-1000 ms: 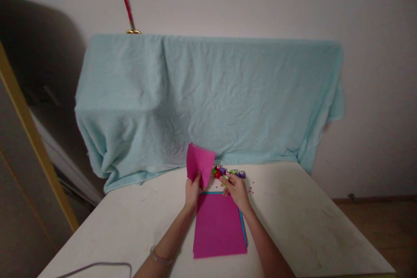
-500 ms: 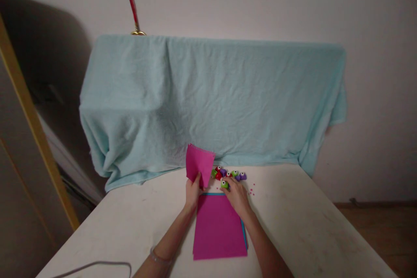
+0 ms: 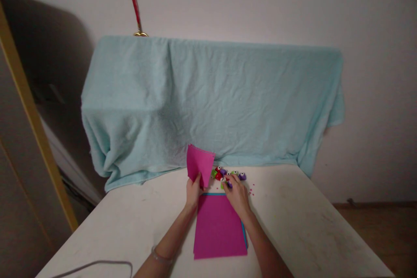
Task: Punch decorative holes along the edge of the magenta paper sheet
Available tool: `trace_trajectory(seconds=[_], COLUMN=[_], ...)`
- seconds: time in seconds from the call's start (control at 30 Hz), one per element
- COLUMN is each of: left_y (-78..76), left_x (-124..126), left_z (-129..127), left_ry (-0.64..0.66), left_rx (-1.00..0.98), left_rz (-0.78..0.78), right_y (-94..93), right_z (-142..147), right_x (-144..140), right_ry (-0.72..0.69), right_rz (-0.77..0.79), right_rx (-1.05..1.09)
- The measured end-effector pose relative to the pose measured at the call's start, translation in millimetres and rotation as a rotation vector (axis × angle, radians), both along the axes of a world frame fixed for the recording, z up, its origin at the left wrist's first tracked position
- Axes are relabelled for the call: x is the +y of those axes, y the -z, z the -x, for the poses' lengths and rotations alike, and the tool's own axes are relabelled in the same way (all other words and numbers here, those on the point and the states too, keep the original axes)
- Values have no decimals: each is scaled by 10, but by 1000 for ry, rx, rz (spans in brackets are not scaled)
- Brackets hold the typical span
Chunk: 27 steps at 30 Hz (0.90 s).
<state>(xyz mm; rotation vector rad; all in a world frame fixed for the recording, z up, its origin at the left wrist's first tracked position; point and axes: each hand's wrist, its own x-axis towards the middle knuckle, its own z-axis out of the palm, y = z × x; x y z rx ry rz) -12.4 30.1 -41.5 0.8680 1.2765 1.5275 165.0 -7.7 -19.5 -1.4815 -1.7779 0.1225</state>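
Note:
Upright in my left hand (image 3: 194, 192) is a small pink sheet of paper (image 3: 202, 163), pinched at its lower part between thumb and fingers; its top edge looks notched. My right hand (image 3: 237, 193) curls its fingers around a small craft punch (image 3: 230, 184), purple where it shows, with a bit of green beside it at the thumb. The fingers partly hide both. Just behind lie several more small punches in red, green and purple with eye-like white knobs, among them a red punch (image 3: 218, 175) and a purple punch (image 3: 242, 176).
Between my forearms lies a stack of coloured paper with a magenta sheet (image 3: 220, 226) on top and blue edges showing. Tiny pink paper bits (image 3: 252, 190) are scattered right of my right hand. A light blue cloth (image 3: 228, 104) hangs behind the table; a grey cable (image 3: 110, 262) lies front left.
At my right fingertips a green punch with a white knob showed before; now purple shows there, with less green. My left hand and the pink paper have hardly moved.

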Motion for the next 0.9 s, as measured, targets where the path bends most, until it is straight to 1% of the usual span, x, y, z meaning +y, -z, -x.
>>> trace_trajectory(seconds=[0.13,0.2,0.3,0.43,0.57,0.7,0.8,0.9], left_y=[-70,-90,-84,-59,-84,-139,-165,-159], left_x=[-38,-48,-35,18,32,0,-26,-27], left_z=[-7,-12,-10,15,32,19,4,-6], left_ry=[72,87,60,22,34,54,65,66], left_rx=[-51,-49,-49,-33,-31,-67,-79,-73], left_rz=[-48,-67,-93,-77,-36,-41,-45,-47], right_y=[-47,-71,-106,-170,-275,-370,-388,-375], right_z=[52,93,147,161,147,199,270,307], right_x=[-16,-19,-18,29,175,359,473,587], right_ry=[61,66,40,18,56,100,94,76], right_rz=[-42,-57,-69,-66,-23,22,77,72], right_rx=[18,11,-18,-52,-95,-168,-234,-263])
